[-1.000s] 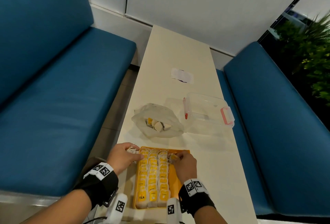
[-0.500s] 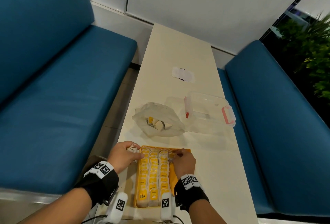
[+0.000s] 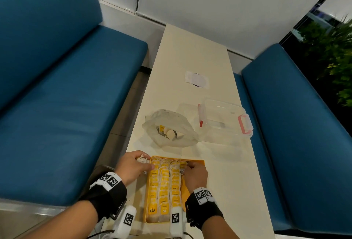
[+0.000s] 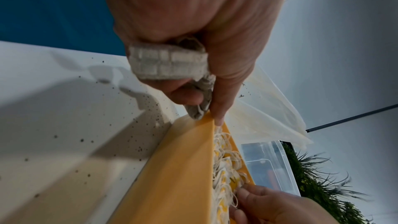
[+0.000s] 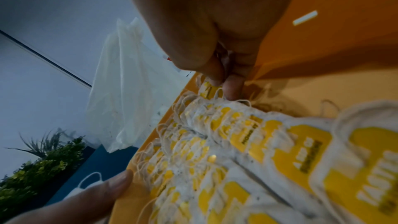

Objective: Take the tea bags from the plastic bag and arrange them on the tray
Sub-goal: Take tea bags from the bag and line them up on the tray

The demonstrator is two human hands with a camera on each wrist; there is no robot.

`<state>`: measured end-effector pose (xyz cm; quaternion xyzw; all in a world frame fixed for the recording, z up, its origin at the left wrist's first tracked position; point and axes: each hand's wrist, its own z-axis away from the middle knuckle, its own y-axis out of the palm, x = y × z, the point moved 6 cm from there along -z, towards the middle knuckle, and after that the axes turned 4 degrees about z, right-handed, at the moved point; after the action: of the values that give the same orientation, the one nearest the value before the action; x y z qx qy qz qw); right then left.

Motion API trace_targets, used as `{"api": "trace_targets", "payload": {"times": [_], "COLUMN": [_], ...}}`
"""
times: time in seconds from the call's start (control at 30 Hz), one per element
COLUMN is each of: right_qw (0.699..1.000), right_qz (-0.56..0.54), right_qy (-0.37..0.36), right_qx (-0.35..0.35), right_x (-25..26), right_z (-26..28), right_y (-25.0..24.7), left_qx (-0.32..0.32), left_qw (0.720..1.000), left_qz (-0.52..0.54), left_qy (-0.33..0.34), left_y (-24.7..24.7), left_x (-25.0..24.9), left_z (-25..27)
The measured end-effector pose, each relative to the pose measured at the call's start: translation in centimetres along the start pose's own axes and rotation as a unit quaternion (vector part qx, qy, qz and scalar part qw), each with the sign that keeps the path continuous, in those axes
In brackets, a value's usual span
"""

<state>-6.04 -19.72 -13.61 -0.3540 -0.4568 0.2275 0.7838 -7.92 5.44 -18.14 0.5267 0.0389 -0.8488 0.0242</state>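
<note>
An orange tray lies at the near end of the table with rows of yellow-tagged tea bags overlapping in it. My left hand sits at the tray's far left corner, its fingers curled round a bunch of tea bags, thumb on the tray rim. My right hand is over the far right of the rows, pinching a tea bag at the top of a row. The clear plastic bag beyond the tray holds a few tea bags.
A clear lidded box with pink clips stands right of the bag. A white paper lies farther up the narrow table. Blue benches flank both sides. A plant is at the far right.
My right hand has slid slightly back along the rows, still at the far end of the tray. My left hand stays at the tray's corner with its tea bags.
</note>
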Motion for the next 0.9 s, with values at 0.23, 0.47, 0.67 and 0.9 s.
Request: {"api": "trace_targets", "payload": {"times": [0.23, 0.47, 0.67, 0.9], "right_qw": [1.0, 0.999, 0.996, 0.997], "right_qz": [-0.004, 0.017, 0.036, 0.021], "right_qy": [-0.012, 0.007, 0.036, 0.041], "right_qx": [0.026, 0.042, 0.07, 0.064], "right_x": [-0.3, -0.6, -2.4, -2.0], "right_z": [0.7, 0.5, -2.3, -1.7], "right_y": [-0.7, -0.7, 1.7, 1.3], "left_qx": [-0.001, 0.002, 0.005, 0.002], "left_qw": [1.0, 1.0, 1.0, 1.0], "left_qz": [-0.007, -0.019, -0.01, -0.012], "left_qy": [-0.003, -0.007, -0.01, -0.017], "left_y": [0.0, 0.1, 0.3, 0.3], "left_x": [0.1, 0.0, -0.5, -0.9], "left_z": [-0.2, -0.3, -0.1, 0.2]}}
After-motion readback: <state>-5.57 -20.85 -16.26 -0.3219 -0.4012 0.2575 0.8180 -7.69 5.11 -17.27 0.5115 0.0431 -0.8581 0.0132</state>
